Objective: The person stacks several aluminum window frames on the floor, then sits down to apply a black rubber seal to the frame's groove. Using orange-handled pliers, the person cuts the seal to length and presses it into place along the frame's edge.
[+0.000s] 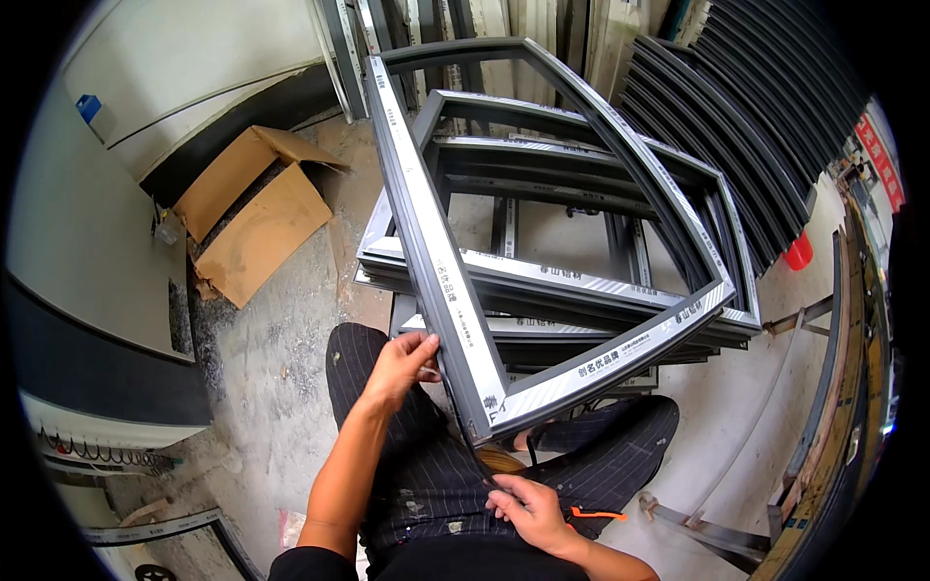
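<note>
Count on inspection: two hands, the left hand (pixel 399 363) and the right hand (pixel 528 508). One grey window frame (pixel 441 281) is tilted up at the front. Behind it lies one stack of frames (pixel 581 281); the number of frames in the stack cannot be told. One open cardboard box (pixel 254 213). One red container (pixel 799 252). One orange-handled tool (pixel 593 513).

only one view here, the head camera, looking steeply down from above the person's own lap, close over the left hand (pixel 402 366) and right hand (pixel 528 508), with both forearms coming in from the lower edge. it faces forward and down across the grey window frame (pixel 455 320) toward the stacked frames (pixel 581 281) and concrete floor (pixel 281 358) beyond. the fisheye bends straight edges at the rim, and the corners fall black.
</note>
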Tool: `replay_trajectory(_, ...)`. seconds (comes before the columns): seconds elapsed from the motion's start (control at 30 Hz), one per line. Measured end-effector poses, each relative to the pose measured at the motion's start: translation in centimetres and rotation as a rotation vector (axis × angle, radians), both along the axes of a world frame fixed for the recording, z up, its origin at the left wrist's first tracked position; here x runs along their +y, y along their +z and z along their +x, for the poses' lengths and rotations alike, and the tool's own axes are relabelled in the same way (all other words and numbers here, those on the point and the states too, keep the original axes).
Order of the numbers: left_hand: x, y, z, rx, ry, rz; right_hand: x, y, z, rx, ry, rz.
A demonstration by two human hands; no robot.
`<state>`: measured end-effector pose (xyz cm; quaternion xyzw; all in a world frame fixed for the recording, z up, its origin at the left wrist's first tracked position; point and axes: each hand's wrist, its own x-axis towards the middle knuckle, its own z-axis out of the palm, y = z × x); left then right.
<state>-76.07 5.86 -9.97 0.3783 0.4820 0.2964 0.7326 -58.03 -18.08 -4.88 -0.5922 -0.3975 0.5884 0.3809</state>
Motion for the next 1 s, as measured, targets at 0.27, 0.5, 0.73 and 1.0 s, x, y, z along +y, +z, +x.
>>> replay_trajectory(0.27, -2.8, 1.0, 0.7, -0.026, 0.014, -0.009, 0.5, -1.4, 0.8, -0.291, 0.142, 0.198)
replay_trajectory(0.5, -4.1, 0.3, 0.6, -0.022, 0.060, 0.005, 1.6, -2.2, 1.2, 0.891, 0.078, -0.401)
replay_trajectory(0.73, -5.8, -0.1, 1.4, -0.056, 0.076, 0.059, 1.6, -4.0, 0.8, 1.490, 0.127, -0.547)
replay_trajectory(1.0, -6.5, 1.2, 0.9, -0.043, 0.000, -0.019, 2.0, -4.8, 0.1, 1.578, 0.198, -0.571)
